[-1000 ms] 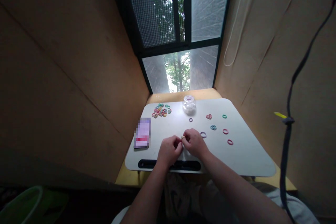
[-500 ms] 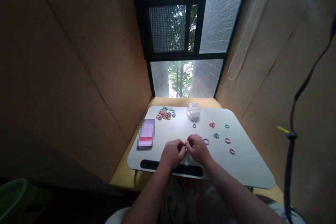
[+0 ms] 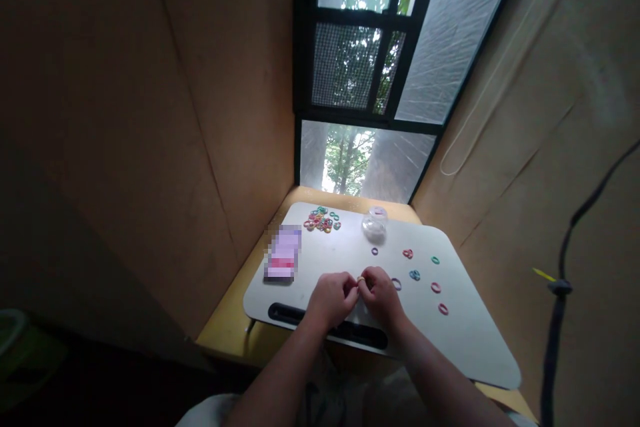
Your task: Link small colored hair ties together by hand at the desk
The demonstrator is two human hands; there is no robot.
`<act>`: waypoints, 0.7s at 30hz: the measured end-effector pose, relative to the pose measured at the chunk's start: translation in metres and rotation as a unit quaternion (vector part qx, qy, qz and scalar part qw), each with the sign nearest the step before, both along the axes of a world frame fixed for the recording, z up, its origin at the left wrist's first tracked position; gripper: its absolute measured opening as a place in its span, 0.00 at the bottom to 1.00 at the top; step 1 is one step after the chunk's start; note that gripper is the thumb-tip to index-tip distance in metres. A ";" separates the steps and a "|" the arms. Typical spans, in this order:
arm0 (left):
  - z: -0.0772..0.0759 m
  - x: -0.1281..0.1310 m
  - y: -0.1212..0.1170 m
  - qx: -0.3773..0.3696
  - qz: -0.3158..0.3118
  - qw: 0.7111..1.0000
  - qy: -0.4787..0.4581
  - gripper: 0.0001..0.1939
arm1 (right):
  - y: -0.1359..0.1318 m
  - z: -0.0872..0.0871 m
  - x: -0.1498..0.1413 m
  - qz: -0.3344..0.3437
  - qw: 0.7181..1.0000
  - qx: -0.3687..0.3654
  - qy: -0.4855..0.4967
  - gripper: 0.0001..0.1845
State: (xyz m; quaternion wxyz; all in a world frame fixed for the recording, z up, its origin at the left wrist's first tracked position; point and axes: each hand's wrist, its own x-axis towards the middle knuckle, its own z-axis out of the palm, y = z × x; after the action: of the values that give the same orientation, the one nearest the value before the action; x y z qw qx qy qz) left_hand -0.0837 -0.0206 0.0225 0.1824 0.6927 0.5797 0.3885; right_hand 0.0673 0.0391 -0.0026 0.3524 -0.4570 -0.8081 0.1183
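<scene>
My left hand (image 3: 333, 298) and my right hand (image 3: 380, 293) meet fingertip to fingertip above the front of the white lap table (image 3: 320, 267). Both are closed in a pinch. A small yellowish band (image 3: 361, 279) shows at the right fingertips; whether it is held or worn on a finger I cannot tell. Anything else between the fingers is hidden. Just beyond my right hand lies a pale purple ring (image 3: 396, 283), partly covered by it. A smaller dark purple ring (image 3: 375, 251) rests farther back.
Colourful small rings (image 3: 321, 220) are heaped at the back left, near a blurred phone (image 3: 283, 253). A clear jar (image 3: 375, 225) stands at the back. Rightward lie red rings (image 3: 408, 253), blue rings (image 3: 415, 275), a green ring (image 3: 435, 259) and pink rings (image 3: 436, 287). A black slot (image 3: 287, 313) runs along the front.
The camera view has tilted and shifted, so the table sits differently in the picture. Both hands keep their pinch together at nearly the same place over the table.
</scene>
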 end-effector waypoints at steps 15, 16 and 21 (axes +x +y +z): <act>-0.002 0.005 0.003 -0.007 0.013 0.999 0.040 0.08 | -0.003 0.004 0.002 -0.004 1.000 -0.003 0.031 0.06; -0.002 0.005 0.003 -0.008 0.013 0.999 0.042 0.08 | -0.003 0.004 0.002 -0.004 0.999 -0.004 0.033 0.07; -0.002 0.006 0.004 -0.011 0.009 0.999 0.041 0.07 | -0.002 0.004 0.002 -0.005 0.999 -0.009 0.042 0.07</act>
State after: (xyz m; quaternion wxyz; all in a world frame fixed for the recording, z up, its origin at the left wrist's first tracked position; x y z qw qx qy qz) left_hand -0.0779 -0.0169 0.0204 0.1622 0.7006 0.5971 0.3554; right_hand 0.0690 0.0366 0.0016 0.3823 -0.4592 -0.7891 0.1423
